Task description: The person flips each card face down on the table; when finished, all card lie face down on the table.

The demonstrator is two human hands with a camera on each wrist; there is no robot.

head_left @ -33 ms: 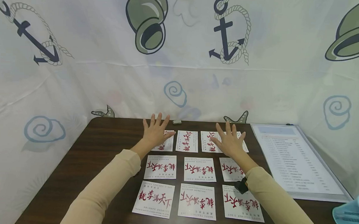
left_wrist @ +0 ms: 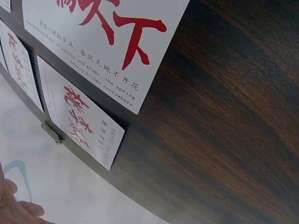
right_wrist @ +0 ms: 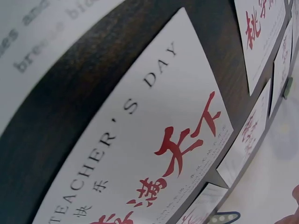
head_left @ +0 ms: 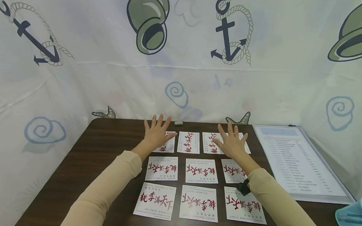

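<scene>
The left hand (head_left: pixel 156 133) is spread wide, its fingers straight and fanned apart, palm down over the far-left card (head_left: pixel 167 145) of the back row. Whether the palm presses the card or hovers just above it cannot be told. The right hand (head_left: pixel 231 143) is likewise flat with fingers splayed, lying over the far-right card (head_left: pixel 211 144) of the same row, covering much of it. Neither hand grips or pinches anything.

Nine white cards with red brush lettering lie flat on the dark wooden bench (head_left: pixel 108 147), set out in three rows of three, near one another but apart. Each card's long axis runs left to right across the bench. The far-middle card (head_left: pixel 188 142) lies bare between the two hands. In the nearest row, the near-left card (head_left: pixel 155 201) sits slightly turned, its lettering upside down to the person.

A small grey object (head_left: pixel 178 123) rests at the bench's far edge, just beyond the cards. A clear-sleeved printed sheet (head_left: pixel 299 163) lies to the right.
</scene>
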